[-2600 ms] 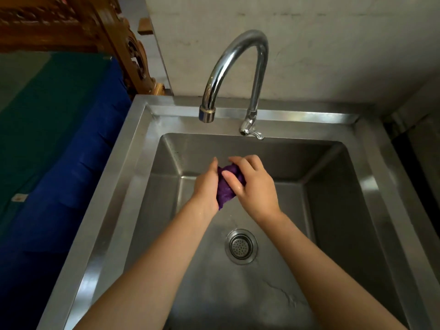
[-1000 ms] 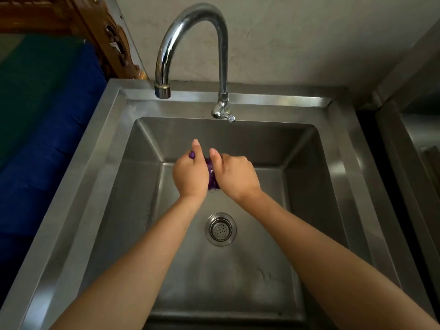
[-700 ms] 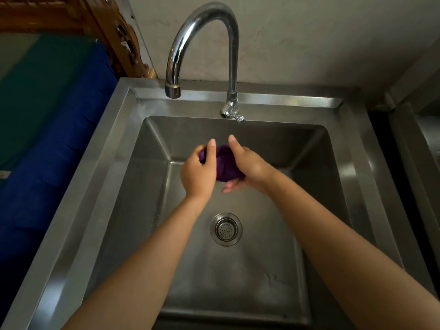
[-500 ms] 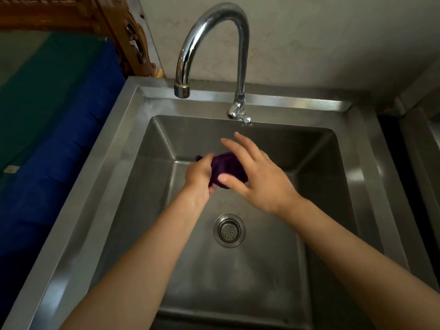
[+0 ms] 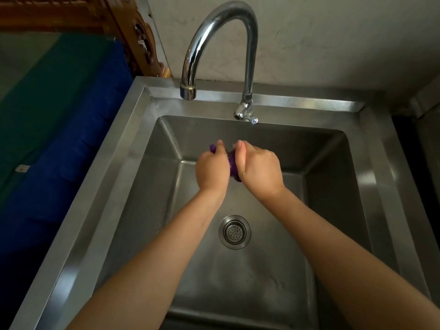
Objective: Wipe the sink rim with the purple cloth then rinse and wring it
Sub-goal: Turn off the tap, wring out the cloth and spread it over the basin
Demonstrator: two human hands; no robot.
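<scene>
Squeezing a bunched dark purple cloth [image 5: 232, 166] between left hand [image 5: 212, 169] and right hand [image 5: 260, 170], fingers curling tight around it, thumbs pressing on top, over the stainless steel sink basin [image 5: 152, 177] above the round drain strainer [image 5: 234, 232].

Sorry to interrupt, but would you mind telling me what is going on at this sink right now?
A person is wringing a small purple cloth over the basin of a stainless steel sink. The left hand and right hand are both closed around the bunched cloth, squeezing it between them, above and behind the round metal drain strainer. No water can be seen running from the curved chrome tap.
</scene>
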